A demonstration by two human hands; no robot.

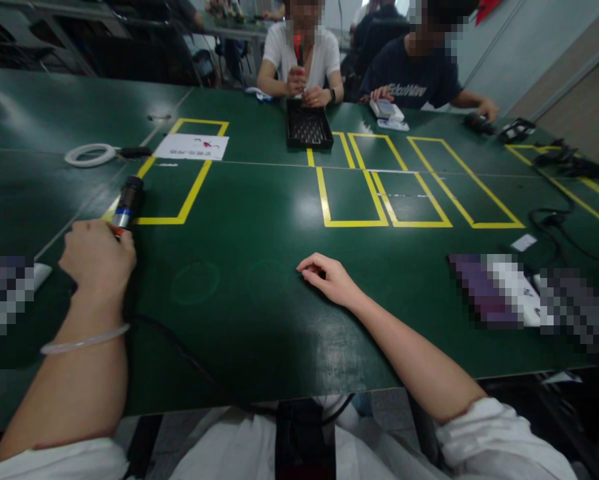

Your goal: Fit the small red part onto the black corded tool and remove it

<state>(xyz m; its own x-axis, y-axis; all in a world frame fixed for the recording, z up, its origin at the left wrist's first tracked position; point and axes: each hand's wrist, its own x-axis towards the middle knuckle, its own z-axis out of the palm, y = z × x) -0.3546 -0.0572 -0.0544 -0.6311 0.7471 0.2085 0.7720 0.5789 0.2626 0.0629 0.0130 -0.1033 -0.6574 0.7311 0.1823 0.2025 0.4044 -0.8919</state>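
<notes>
My left hand (98, 257) is closed around a cylindrical tool (128, 200) with a black end, a silver body and a blue ring, which looks like an electric screwdriver. It lies low over the green table (259, 360), its black end pointing away from me. A black cable (179, 347) runs from near that hand to the table's front edge. My right hand (329, 277) rests on the bare tabletop at the middle. Its fingers are curled, with the thumb and fingertips together, and I see nothing in them.
Yellow tape outlines (357, 223) mark the table. A white paper (192, 147) and a white tape roll (90, 155) lie left. Across stands a black tray (309, 127) before a person holding a red-tipped tool; another person sits beside. Black cables (569, 160) and a purple-white packet (494, 290) lie right.
</notes>
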